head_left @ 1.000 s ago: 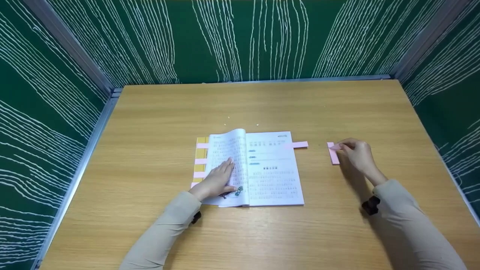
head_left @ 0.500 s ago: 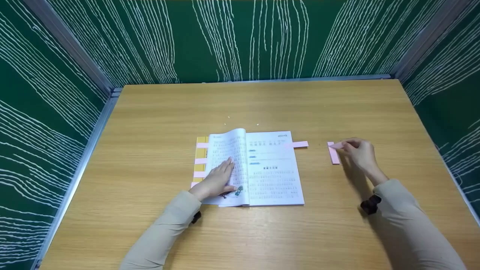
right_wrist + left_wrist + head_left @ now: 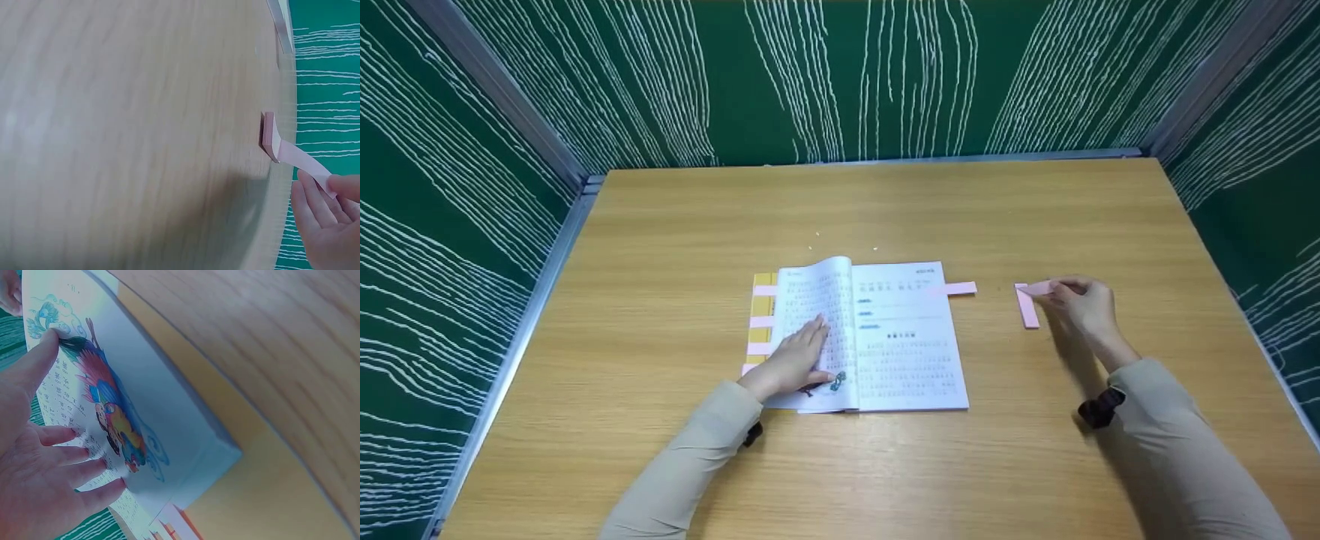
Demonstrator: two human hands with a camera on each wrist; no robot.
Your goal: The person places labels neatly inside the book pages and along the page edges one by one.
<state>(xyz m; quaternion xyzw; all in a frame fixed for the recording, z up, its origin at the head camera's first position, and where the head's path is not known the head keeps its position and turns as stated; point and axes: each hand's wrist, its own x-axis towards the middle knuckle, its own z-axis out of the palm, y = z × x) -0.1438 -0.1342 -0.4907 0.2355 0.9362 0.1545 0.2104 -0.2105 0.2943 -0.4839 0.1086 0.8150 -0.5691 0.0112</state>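
Note:
An open book (image 3: pixel 904 375) lies on the table, its left page bulging near the spine. My left hand (image 3: pixel 791 364) rests flat on that page with straight fingers; the left wrist view shows a coloured bird-like picture (image 3: pixel 109 402) beside the fingertips. To the right of the book, a pad of pink sticky notes (image 3: pixel 1027 311) lies on the table. My right hand (image 3: pixel 1086 307) pinches the free end of its top pink strip (image 3: pixel 304 160) between thumb and fingers. At its far end the strip still joins the pad.
One pink strip (image 3: pixel 961 289) sticks out from the right page's edge. Several pink tabs (image 3: pixel 761 322) show along the book's left side over a yellow cover (image 3: pixel 763 306). Tiny white scraps (image 3: pixel 875 248) lie behind the book. Green panels (image 3: pixel 840 82) with white lines surround the table (image 3: pixel 660 225).
My right hand has drawn slightly to the right, and more of the pinched pink strip has lifted off the pad. My left hand has stayed on the page.

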